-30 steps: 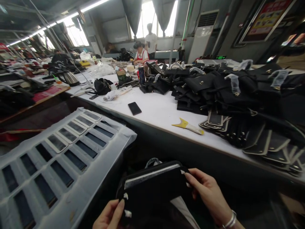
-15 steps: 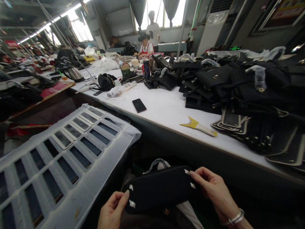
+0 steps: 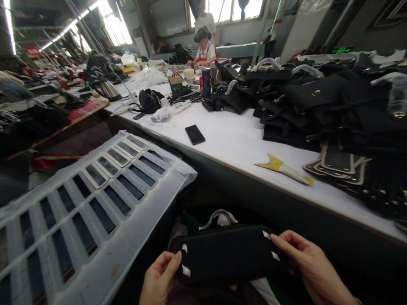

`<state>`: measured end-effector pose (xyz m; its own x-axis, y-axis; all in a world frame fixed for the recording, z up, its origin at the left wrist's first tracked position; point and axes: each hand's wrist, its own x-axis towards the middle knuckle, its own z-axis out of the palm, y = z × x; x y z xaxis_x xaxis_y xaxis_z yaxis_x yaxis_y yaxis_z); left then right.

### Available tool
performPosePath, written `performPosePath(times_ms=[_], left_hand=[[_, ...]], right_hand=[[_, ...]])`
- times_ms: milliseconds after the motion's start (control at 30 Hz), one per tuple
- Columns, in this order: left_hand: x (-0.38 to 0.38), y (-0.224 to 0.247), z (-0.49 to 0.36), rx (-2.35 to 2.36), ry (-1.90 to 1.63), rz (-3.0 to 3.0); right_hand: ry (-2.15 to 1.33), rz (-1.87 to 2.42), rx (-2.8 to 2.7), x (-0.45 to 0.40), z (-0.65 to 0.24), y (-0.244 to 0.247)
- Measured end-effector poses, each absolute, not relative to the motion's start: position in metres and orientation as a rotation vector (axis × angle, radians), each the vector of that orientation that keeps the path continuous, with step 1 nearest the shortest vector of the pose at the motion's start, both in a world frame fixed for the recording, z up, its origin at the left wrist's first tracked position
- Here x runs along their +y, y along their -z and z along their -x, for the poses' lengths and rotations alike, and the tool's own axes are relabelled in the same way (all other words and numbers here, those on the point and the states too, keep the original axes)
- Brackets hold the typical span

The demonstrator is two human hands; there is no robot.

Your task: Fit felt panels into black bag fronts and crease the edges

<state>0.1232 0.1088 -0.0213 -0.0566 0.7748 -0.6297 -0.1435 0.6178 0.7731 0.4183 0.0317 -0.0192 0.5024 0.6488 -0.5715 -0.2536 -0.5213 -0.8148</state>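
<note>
A black handbag [image 3: 227, 256] rests near my lap, its long flat base turned toward me. White scraps stick out near the corners of that base. My left hand [image 3: 162, 275] pinches the bag's left end between thumb and fingers. At the opposite end my right hand [image 3: 307, 260] grips the edge by the upper corner, its thumb beside a white scrap. Behind the base rises a handle wrapped in clear plastic [image 3: 218, 217]. The lower part of the bag is lost in shadow.
On my left stands a pale covered rack [image 3: 152, 212] with rows of slots and several white-edged panels [image 3: 108, 166]. The white table [image 3: 229, 148] holds a phone [image 3: 195, 134], a yellow-ended spatula-like tool [image 3: 284, 168], piled black bags [image 3: 305, 101] and stacked panels [image 3: 338, 163]. A person [image 3: 205, 51] sits beyond.
The view has shifted, so the table and rack appear slightly left-to-right displaced. Both hands keep their hold on the bag's ends, and the bag sits in much the same pose.
</note>
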Motion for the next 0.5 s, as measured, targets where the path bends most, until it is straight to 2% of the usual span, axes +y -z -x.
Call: performPosePath(times_ms=[500], left_hand=[[0.111, 0.026, -0.118, 1.425, -0.747, -0.52]], right_hand=[[-1.281, 1.751, -0.273, 0.029, -0.422, 0.02]])
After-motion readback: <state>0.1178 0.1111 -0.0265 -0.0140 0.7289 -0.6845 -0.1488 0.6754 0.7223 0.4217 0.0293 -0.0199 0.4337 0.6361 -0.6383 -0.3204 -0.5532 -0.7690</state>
